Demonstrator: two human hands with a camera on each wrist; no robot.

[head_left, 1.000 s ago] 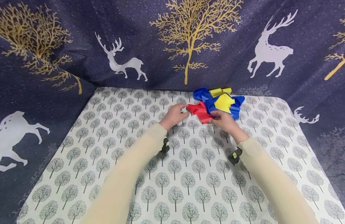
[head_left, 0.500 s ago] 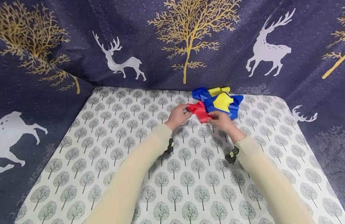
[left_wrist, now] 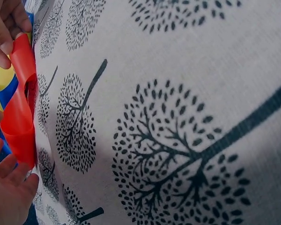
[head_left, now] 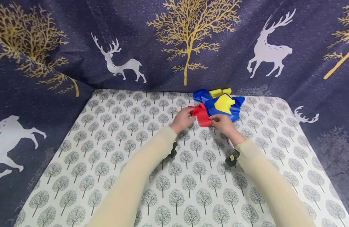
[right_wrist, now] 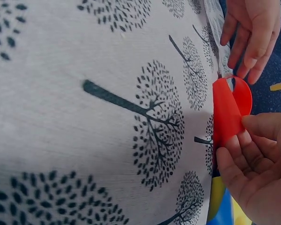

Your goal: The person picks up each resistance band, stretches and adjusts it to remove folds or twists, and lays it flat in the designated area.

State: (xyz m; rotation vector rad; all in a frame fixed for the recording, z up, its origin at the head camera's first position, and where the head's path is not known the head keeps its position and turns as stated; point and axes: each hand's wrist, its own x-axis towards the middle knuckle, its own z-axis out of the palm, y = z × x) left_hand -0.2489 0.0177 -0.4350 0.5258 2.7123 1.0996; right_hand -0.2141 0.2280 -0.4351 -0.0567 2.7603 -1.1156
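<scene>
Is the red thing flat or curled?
Curled: in the right wrist view, the red strip curves round into a loop at its far end. The right hand pinches it.

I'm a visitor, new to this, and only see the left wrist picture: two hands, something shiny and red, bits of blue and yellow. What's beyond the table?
Observer: The head view shows a dark blue cloth, printed with white deer and golden trees.

Operator: Lovely! Whereabouts on the table is the red thing?

Observer: In the head view, the red piece is near the far edge of the table.

Operator: And where does my picture come from?

Observer: The head view shows a small dark device at the left sleeve's cuff, presumably your camera.
</scene>
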